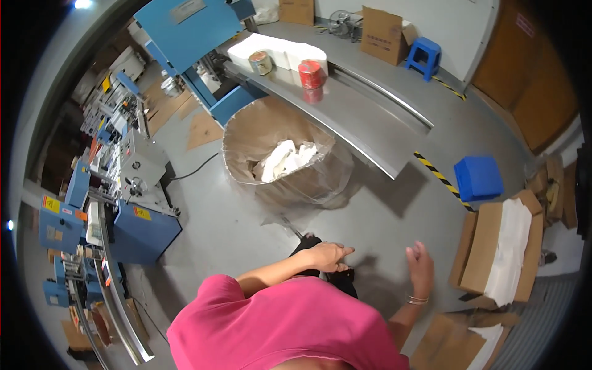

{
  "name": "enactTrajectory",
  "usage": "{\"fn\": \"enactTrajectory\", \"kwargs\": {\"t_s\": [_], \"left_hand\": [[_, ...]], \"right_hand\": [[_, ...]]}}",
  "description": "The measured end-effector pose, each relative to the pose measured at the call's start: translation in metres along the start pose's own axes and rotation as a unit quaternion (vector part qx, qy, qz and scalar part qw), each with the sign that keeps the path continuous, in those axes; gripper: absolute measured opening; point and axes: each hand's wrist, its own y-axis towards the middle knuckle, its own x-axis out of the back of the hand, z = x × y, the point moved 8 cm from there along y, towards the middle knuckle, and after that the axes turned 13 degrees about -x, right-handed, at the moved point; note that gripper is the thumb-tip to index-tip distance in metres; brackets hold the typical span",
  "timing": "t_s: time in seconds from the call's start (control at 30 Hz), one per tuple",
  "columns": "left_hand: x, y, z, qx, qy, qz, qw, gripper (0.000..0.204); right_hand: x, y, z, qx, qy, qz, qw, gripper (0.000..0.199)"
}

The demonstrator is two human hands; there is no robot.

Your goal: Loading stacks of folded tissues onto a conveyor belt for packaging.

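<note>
My left hand (330,256) reaches across in front of my body, above my dark shoes or trouser legs (341,282). Its index finger points to the right, the other fingers bend a little, and nothing shows in it. Off to the right, my right hand (420,266) is raised over the grey floor, with a bracelet at the wrist. The fingers look loosely bent and apart, holding nothing visible. Ahead of both hands stands a large bin lined with clear plastic (246,148), with crumpled white material (287,160) inside. Neither hand touches it.
Beyond the bin runs a metal chute table (370,117) carrying a red can (310,74), another can (260,62) and white stacked material (277,50). Blue machines (145,231) line the left. Cardboard boxes (481,246), a blue bin (479,177) and a blue stool (424,55) stand right.
</note>
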Motion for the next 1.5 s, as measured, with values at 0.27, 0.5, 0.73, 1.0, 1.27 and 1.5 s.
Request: {"fn": "enactTrajectory", "kwargs": {"t_s": [0.27, 0.5, 0.73, 1.0, 1.27, 1.5], "left_hand": [[0.134, -0.024, 0.111, 0.121, -0.024, -0.282, 0.951, 0.040], [0.236, -0.055, 0.210, 0.129, 0.016, -0.293, 0.947, 0.039], [0.256, -0.061, 0.282, 0.154, -0.094, -0.259, 0.949, 0.048], [0.223, -0.196, 0.479, 0.560, 0.141, -0.454, 0.678, 0.051], [0.097, -0.306, 0.592, 0.701, -0.142, -0.385, 0.583, 0.034], [0.082, -0.310, 0.574, 0.670, -0.107, -0.398, 0.618, 0.035]], "right_hand": [[-0.047, 0.020, 0.214, 0.168, 0.171, 0.286, 0.928, 0.039], [-0.082, 0.084, 0.347, 0.229, 0.099, 0.175, 0.952, 0.029], [-0.153, 0.139, 0.413, 0.113, 0.204, 0.317, 0.919, 0.051], [-0.187, 0.165, 0.459, 0.192, -0.032, 0.188, 0.963, 0.054], [-0.213, 0.136, 0.496, 0.292, -0.282, 0.114, 0.907, 0.034], [-0.217, 0.139, 0.491, 0.206, -0.317, 0.112, 0.919, 0.032]]}}
